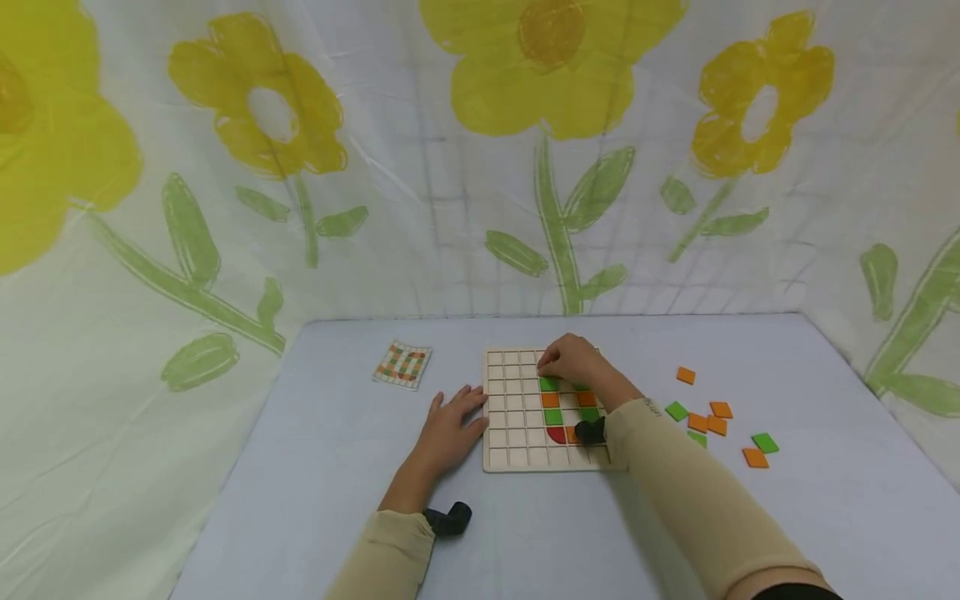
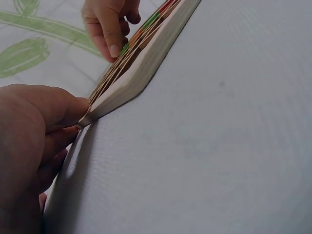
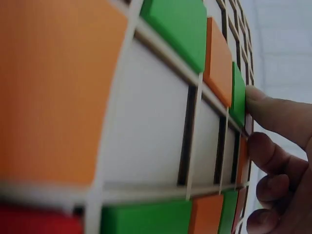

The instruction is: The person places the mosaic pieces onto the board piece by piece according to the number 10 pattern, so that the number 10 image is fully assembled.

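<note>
The wooden grid board (image 1: 517, 466) lies flat with green, orange and red tiles in its right half. My left hand (image 1: 450, 433) rests at the board's left side, fingers relaxed; in the left wrist view its fingertips touch the board's edge (image 2: 146, 73). Over the far part of the board, my right hand (image 1: 577, 362) has its thumb and a finger at a cell just beyond a green tile (image 1: 550, 384). The right wrist view shows them pinching a dark reddish tile (image 3: 248, 125), mostly hidden, beside a green tile (image 3: 238, 97).
A patterned card (image 1: 402, 365) lies left of the board. Several loose tiles, orange (image 1: 686, 375) and green (image 1: 765, 442), are scattered to the right. Behind the table hangs a cloth with yellow flowers (image 1: 551, 75).
</note>
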`<state>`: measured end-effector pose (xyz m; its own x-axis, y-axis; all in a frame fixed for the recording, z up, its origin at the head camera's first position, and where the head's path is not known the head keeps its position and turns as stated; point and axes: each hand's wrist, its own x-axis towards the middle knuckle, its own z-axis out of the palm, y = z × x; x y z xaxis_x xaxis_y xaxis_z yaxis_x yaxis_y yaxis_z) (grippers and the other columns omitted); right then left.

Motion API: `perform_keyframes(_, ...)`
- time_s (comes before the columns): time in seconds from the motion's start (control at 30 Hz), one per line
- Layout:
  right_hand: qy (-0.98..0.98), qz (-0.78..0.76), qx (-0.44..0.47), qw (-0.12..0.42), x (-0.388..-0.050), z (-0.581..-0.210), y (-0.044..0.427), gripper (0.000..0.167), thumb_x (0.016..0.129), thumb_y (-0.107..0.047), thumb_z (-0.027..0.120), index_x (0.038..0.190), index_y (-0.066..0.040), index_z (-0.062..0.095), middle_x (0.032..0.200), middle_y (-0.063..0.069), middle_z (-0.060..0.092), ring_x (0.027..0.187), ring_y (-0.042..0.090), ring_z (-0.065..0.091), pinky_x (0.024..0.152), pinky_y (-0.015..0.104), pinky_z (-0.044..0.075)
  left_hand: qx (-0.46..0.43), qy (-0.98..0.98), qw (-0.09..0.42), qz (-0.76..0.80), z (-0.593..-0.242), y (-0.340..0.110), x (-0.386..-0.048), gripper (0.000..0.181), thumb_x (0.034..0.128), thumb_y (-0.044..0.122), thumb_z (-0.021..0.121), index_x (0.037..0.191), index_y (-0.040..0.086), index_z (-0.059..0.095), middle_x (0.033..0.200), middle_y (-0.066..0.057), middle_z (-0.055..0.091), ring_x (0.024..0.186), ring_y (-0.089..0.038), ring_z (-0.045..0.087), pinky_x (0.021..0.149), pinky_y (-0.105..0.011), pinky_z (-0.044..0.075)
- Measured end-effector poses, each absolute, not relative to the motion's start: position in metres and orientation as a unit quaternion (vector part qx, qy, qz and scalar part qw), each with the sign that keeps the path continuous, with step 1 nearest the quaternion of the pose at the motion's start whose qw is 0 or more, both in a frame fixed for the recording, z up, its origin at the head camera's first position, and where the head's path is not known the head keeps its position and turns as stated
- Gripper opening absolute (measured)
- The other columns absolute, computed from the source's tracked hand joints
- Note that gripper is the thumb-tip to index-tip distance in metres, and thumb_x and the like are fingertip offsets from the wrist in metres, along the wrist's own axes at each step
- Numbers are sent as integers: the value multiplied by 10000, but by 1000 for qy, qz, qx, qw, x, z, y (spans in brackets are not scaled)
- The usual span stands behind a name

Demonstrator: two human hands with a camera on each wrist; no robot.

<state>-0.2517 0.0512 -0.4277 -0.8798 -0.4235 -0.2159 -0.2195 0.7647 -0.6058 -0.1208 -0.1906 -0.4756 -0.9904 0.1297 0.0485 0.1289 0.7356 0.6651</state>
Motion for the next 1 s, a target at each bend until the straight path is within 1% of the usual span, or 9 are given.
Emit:
perform_keyframes(0.1,926,-288,-173,171,-250,-428,60,166,924,-260,692,1051,-186,768,1149,68,689,1060,263,614,911,436,536,72,934,2,351,-477,-189,-120,449,965,293,614,1390,154,568,1490,14,497,1452,-211,361,1252,-505,44)
perform_keyframes(0.17,927,-291,-166,169,-250,-426,68,215,939,-266,670,1113,-164,745,1176,109,657,1049,282,597,896,441,532,75,934,1,350,-477,-189,-121,449,964,291,617,1388,152,569,1489,11,499,1450,-215,365,1250,-510,48)
perform_keyframes(0.27,933,-285,-156,151,-253,-422,88,280,958,-274,637,1183,-123,704,1189,165,627,1019,304,586,859,449,533,73,935,-1,347,-478,-189,-122,448,963,296,619,1387,159,570,1492,21,494,1450,-206,364,1252,-505,48)
perform_keyframes(0.37,945,-265,-134,135,-259,-420,114,301,965,-284,625,1197,-101,686,1174,176,629,987,301,586,811,427,539,70,938,-4,341,-479,-190,-124,449,960,294,627,1386,163,572,1494,28,492,1450,-199,364,1253,-502,50)
perform_keyframes(0.5,957,-241,-89,135,-261,-419,155,330,967,-285,617,1222,-79,658,1151,182,622,953,299,577,766,392,526,75,939,-5,337,-480,-192,-124,449,956,284,635,1382,155,575,1491,14,496,1448,-205,367,1251,-508,57)
perform_keyframes(0.63,962,-229,-72,133,-256,-420,195,391,958,-304,621,1250,-43,630,1155,214,617,957,314,585,774,417,520,80,938,-7,338,-478,-194,-124,443,957,275,631,1378,146,578,1490,3,497,1449,-213,366,1250,-511,52)
perform_keyframes(0.8,962,-229,-67,135,-248,-424,234,514,944,-339,639,1317,4,559,1115,238,618,916,320,595,789,454,520,72,936,2,343,-477,-194,-123,446,962,282,623,1385,151,572,1502,15,482,1458,-202,349,1253,-501,34)
perform_keyframes(0.9,964,-225,-59,129,-244,-425,249,572,934,-364,645,1344,16,525,1150,273,583,954,361,566,823,498,507,68,936,3,345,-476,-192,-122,445,962,284,622,1385,153,572,1504,19,480,1460,-200,346,1253,-498,32)
perform_keyframes(1.0,966,-219,-40,132,-240,-424,260,627,912,-422,662,1334,19,516,1192,301,537,992,393,529,831,515,495,67,935,5,349,-476,-190,-122,445,962,285,622,1385,155,572,1505,18,479,1461,-203,344,1253,-497,31)
